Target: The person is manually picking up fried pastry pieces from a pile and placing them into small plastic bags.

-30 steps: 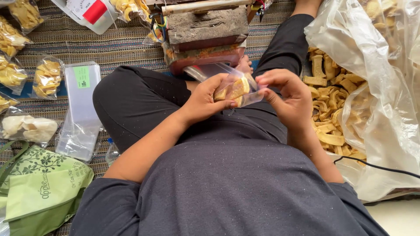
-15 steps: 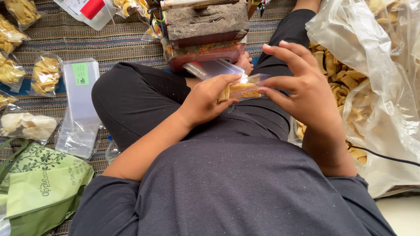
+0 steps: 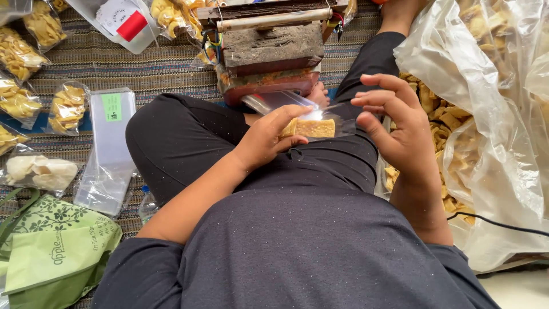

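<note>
The left hand (image 3: 269, 140) gripped a small clear bag (image 3: 303, 117) of chips; the right hand (image 3: 400, 129) hovered just beside it, open and empty.

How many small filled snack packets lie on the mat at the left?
5 wholly or partly in view: one at the top, one below it, one at the edge, one beside it, one cut off. More may lie outside the frame.

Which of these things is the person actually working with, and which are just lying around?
In use: small clear bag of yellow crackers held by left hand; right hand open beside it.

Lying about: green bag, stack of empty sleeves, filled packets.
</note>
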